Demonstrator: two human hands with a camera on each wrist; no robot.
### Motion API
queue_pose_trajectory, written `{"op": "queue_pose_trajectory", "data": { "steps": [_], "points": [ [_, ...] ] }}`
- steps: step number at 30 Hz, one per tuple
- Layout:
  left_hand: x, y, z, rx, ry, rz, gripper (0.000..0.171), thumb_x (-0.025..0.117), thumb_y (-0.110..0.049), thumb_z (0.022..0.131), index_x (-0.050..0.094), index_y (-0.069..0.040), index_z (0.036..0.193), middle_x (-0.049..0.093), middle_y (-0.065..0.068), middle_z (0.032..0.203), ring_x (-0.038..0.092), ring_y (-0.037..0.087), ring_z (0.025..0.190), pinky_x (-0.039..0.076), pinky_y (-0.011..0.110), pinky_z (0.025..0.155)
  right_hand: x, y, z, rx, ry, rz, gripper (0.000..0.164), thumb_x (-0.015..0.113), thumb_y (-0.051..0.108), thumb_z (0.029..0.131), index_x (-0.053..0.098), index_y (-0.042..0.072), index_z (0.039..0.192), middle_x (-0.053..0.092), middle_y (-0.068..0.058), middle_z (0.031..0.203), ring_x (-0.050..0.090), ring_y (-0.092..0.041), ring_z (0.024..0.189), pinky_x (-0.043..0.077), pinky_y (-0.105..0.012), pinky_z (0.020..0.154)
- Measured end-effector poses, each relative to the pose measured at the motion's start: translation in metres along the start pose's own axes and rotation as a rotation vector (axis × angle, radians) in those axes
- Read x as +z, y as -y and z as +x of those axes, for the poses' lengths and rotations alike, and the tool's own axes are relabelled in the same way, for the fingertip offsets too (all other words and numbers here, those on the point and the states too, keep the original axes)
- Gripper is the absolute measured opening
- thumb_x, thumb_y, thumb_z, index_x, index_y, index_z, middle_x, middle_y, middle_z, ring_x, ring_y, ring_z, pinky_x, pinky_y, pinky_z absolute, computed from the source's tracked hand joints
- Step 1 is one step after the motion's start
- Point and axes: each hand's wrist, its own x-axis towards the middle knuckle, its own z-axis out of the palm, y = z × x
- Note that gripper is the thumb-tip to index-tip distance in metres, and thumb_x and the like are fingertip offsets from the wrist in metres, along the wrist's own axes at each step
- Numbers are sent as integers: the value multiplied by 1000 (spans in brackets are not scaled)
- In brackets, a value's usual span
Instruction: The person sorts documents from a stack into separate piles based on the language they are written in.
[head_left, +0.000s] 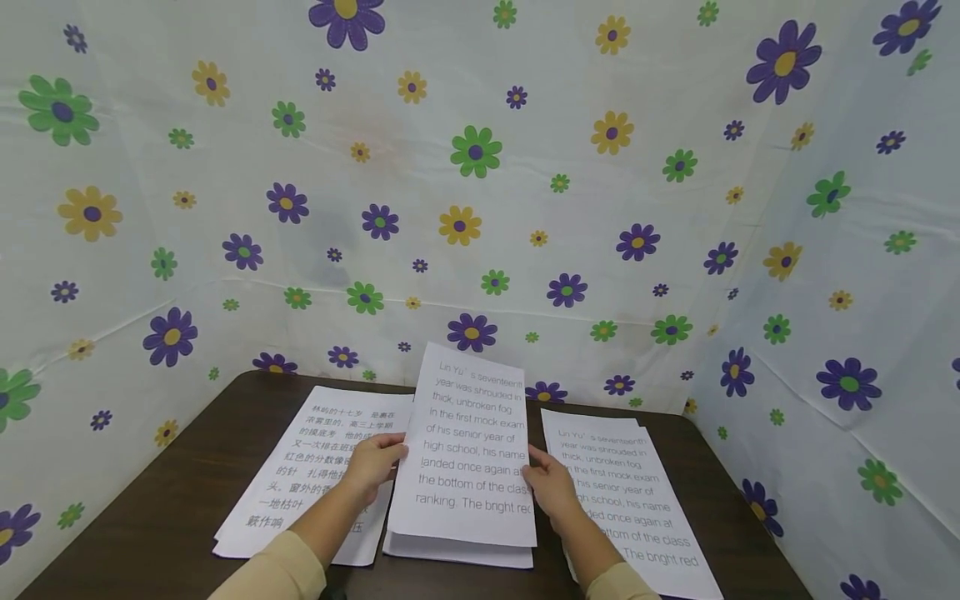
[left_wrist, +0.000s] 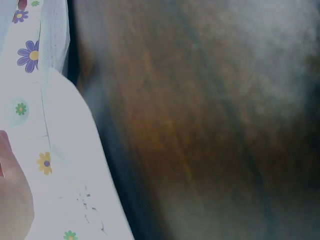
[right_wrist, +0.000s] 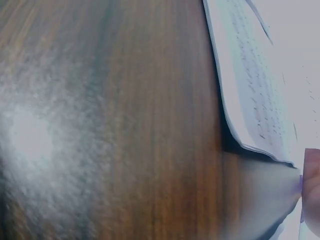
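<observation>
A printed sheet of paper with English text stands tilted up in the middle of the head view. My left hand pinches its left edge, and my right hand pinches the right edge lower down. Beneath its lower end, more white paper shows. Only part of the left hand appears at the edge of the left wrist view. In the right wrist view, a bit of the right hand lies against the paper's side.
Left of the held sheet lies a stack of papers with Chinese text, partly behind the left forearm. Another stack with English text lies to the right, partly behind the right arm. Dark wooden table underneath; flower-patterned cloth hangs around it.
</observation>
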Motion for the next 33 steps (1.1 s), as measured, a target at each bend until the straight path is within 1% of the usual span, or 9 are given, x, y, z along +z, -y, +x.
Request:
{"op": "queue_pose_trajectory", "data": {
  "steps": [5, 7, 11, 15, 19, 22, 27, 33],
  "points": [
    [-2, -6, -3, 34, 17, 26, 43, 56, -8, 91, 57, -2, 134, 69, 17, 111, 69, 19, 89, 60, 34, 77, -6, 6, -2, 0, 6, 8, 51, 56, 12, 92, 49, 3, 142, 72, -7, 97, 65, -16, 83, 55, -38, 80],
    [-3, -9, -4, 52, 27, 20, 46, 56, -7, 91, 55, -3, 136, 70, 17, 109, 70, 20, 88, 61, 36, 77, -9, 9, -2, -13, 0, 6, 51, 56, 11, 91, 50, 3, 141, 72, -7, 97, 65, -16, 82, 56, -37, 79],
    [-2, -13, -6, 68, 40, 12, 49, 56, -6, 90, 53, -5, 139, 72, 17, 108, 72, 21, 88, 61, 38, 78, -14, 12, -3, -36, -9, 4, 49, 56, 11, 92, 50, 2, 141, 72, -8, 98, 66, -15, 81, 57, -33, 75],
    [0, -16, -7, 72, 43, 8, 49, 56, -6, 89, 53, -5, 138, 73, 17, 107, 72, 21, 85, 61, 37, 76, -20, 15, -5, -29, -18, 25, 50, 57, 12, 92, 51, 4, 141, 71, -10, 98, 65, -16, 81, 57, -31, 72],
    [5, -17, -7, 90, 63, -25, 50, 56, -3, 88, 52, -2, 139, 72, 19, 106, 72, 23, 84, 62, 36, 74, -27, 15, -7, -25, -32, 32, 49, 58, 13, 93, 51, 5, 141, 69, -11, 99, 65, -16, 80, 56, -28, 68],
    [11, -19, -8, 104, 79, -39, 51, 55, -1, 88, 51, -1, 139, 72, 20, 105, 73, 24, 85, 62, 36, 73, -32, 15, -8, -29, -35, 38, 48, 57, 12, 94, 51, 5, 141, 70, -12, 100, 67, -16, 80, 58, -28, 70],
    [20, -23, -10, 115, 89, -32, 49, 55, -3, 90, 52, -2, 139, 72, 17, 105, 72, 22, 86, 61, 38, 76, -43, 12, -9, -52, -29, 27, 48, 54, 11, 96, 48, 2, 142, 71, -15, 104, 71, -18, 83, 60, -32, 73],
    [28, -28, -10, 132, 106, -53, 49, 55, -3, 90, 52, -1, 138, 72, 19, 107, 71, 22, 87, 60, 36, 74, -53, 10, -9, -45, -44, 15, 47, 53, 13, 97, 48, 2, 143, 71, -18, 110, 71, -21, 87, 60, -32, 75]
  ]
}}
